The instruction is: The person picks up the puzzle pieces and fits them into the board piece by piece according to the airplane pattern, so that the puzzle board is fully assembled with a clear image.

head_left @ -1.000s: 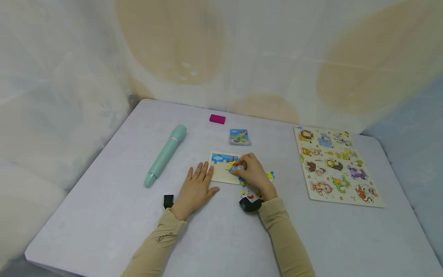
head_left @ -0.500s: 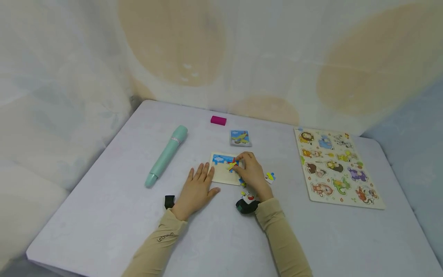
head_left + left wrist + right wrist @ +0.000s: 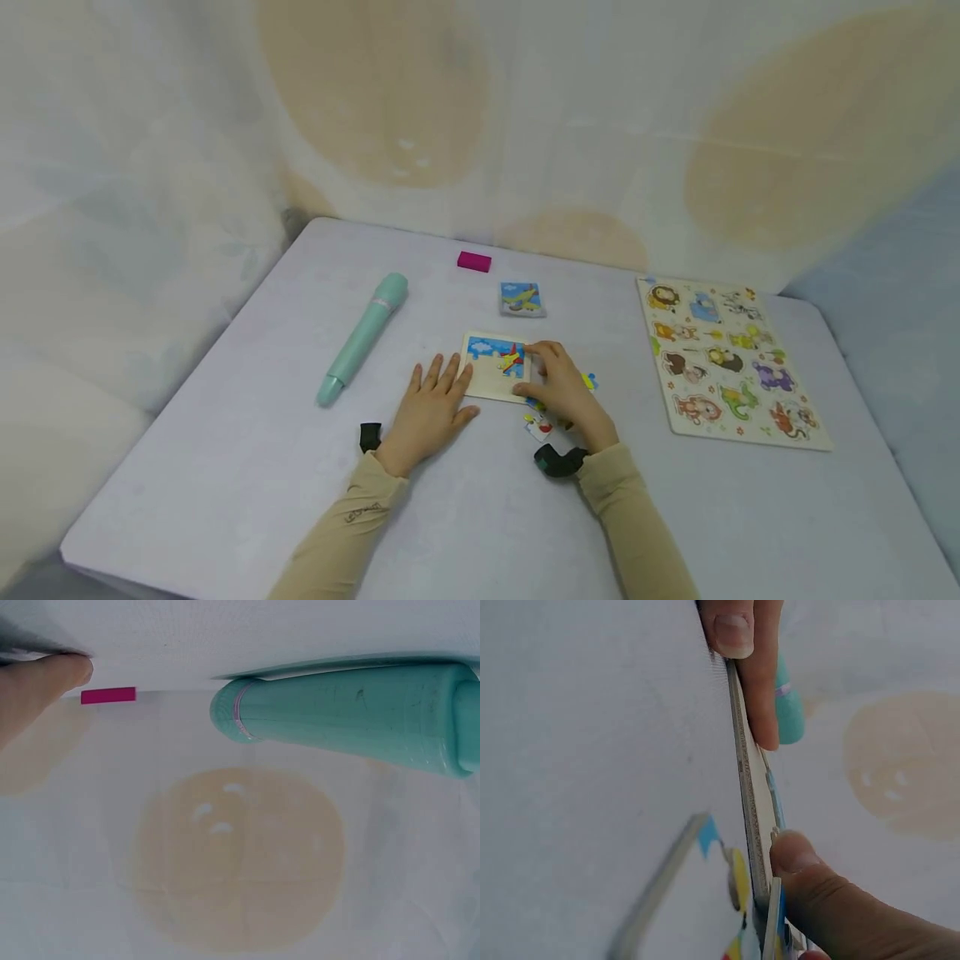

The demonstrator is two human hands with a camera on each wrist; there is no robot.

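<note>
In the head view a small wooden puzzle board lies on the table. A blue cloud strip runs along its top, and a red-and-yellow airplane piece sits at its right side. My left hand rests flat with fingers spread, fingertips at the board's left edge. My right hand holds the board's right edge, index finger toward the top corner and thumb over the lower part. Loose puzzle pieces lie beside and partly under the right hand.
A mint-green tube lies to the left. Behind the board are a small airplane picture block and a magenta block. At the right lies a large animal puzzle board. Patterned cloth hangs behind the table.
The right hand has let go of the airplane piece, which now lies on the board, and moved to the right edge. The board has shifted slightly right. The left hand has hardly moved.
</note>
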